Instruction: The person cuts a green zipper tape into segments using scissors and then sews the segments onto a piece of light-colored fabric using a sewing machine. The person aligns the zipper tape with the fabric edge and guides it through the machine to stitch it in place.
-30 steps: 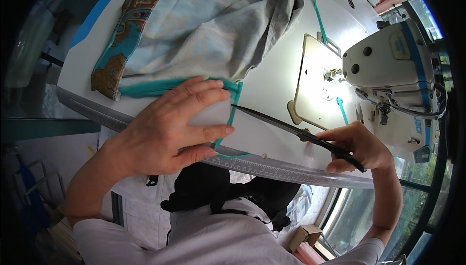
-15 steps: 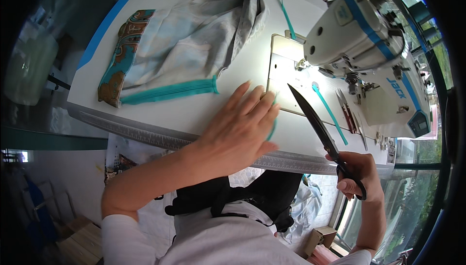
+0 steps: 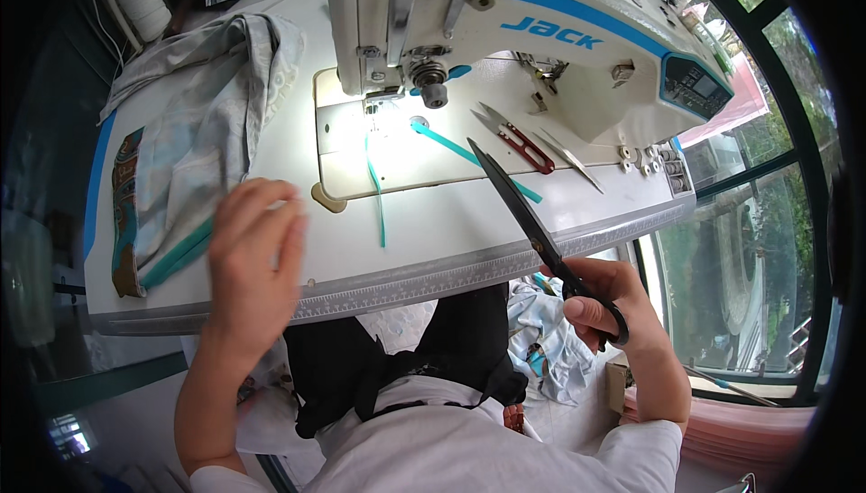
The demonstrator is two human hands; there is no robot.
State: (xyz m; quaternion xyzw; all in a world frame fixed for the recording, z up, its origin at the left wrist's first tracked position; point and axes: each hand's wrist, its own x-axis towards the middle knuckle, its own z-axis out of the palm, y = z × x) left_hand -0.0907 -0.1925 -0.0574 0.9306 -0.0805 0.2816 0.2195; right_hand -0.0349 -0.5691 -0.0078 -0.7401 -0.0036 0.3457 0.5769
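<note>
Black scissors [image 3: 518, 204] are in my right hand [image 3: 606, 299], its fingers through the handles; the blades lie together, pointing up-left over the table edge. My left hand [image 3: 255, 263], blurred by motion, hovers with loosely bent fingers at the end of a teal zipper [image 3: 180, 260] and hides part of it. The zipper edges a pale grey-blue fabric piece [image 3: 194, 146] with a patterned brown-teal band [image 3: 126, 200] at its left. A thin teal strip [image 3: 376, 188] runs from beneath the needle toward me. Another teal strip [image 3: 451, 150] lies to its right.
The sewing machine [image 3: 550, 6] stands over the far side of the white table [image 3: 433, 231]. Red-handled thread snips [image 3: 528, 148], tweezers [image 3: 573, 164] and several bobbins [image 3: 640, 161] lie at the right. A ruler tape [image 3: 415, 281] follows the front edge; cloth [image 3: 555, 340] hangs below.
My left hand has left the thin teal strip by the needle plate and moved left to the zipper. The view has shifted right; the scissors stay in my right hand.
</note>
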